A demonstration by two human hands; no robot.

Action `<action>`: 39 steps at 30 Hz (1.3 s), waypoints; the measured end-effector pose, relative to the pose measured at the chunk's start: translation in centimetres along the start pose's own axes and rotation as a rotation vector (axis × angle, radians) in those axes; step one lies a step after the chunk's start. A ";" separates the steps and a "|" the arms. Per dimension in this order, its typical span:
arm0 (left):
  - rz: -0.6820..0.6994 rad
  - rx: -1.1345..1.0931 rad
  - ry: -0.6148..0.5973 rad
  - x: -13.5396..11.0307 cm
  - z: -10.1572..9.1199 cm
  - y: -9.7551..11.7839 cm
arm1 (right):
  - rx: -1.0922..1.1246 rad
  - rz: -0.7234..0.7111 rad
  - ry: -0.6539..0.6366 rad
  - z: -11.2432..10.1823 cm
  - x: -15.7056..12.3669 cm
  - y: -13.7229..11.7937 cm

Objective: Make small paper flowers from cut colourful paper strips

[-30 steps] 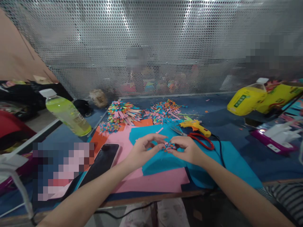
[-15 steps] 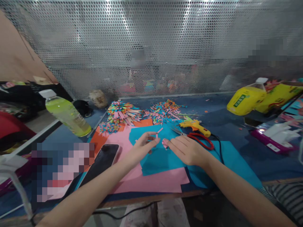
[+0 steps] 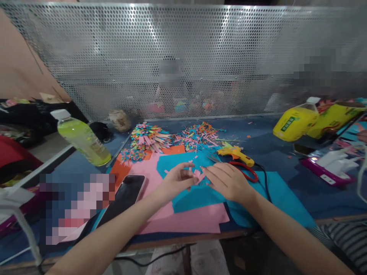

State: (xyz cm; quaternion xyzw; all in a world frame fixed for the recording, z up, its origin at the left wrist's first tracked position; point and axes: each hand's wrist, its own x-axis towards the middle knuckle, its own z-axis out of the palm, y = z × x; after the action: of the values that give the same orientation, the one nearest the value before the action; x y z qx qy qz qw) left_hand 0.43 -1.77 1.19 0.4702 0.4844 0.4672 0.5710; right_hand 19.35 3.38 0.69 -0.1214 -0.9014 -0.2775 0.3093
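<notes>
Over the blue paper sheet (image 3: 186, 204), my left hand (image 3: 179, 178) is closed with curled fingers on a thin pink paper strip (image 3: 190, 165). Facing it, my right hand (image 3: 228, 180) pinches a small folded pink paper piece (image 3: 198, 175), its fingers pressed together and pointing left. The fingertips of both hands are close together, with the pink pieces between them. Tiny paper scraps lie around the fingertips. Behind the right hand are scissors with red handles (image 3: 243, 170), partly hidden, and a yellow glue gun (image 3: 236, 153).
Cut strips (image 3: 197, 135) pile up behind the hands, beside a bundle of folded colourful paper (image 3: 150, 137). A phone (image 3: 123, 196) lies left on pink paper (image 3: 183, 225). Bottles (image 3: 83, 139) stand at both sides; a perforated metal panel (image 3: 183, 46) closes the back.
My hands have come slightly closer together. The pink piece at my right fingertips now looks flatter and more spread out. The view has shifted a little.
</notes>
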 end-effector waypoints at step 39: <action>0.179 0.104 0.063 0.6 -0.6 -0.2 | 0.632 0.487 -0.006 -1.7 0.5 -1.2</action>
State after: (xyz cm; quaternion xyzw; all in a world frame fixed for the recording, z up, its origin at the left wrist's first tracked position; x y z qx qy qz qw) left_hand -0.13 -1.18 0.87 0.5257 0.4819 0.5051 0.4860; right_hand 19.34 1.45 1.59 -0.2314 -0.8880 0.0952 0.3858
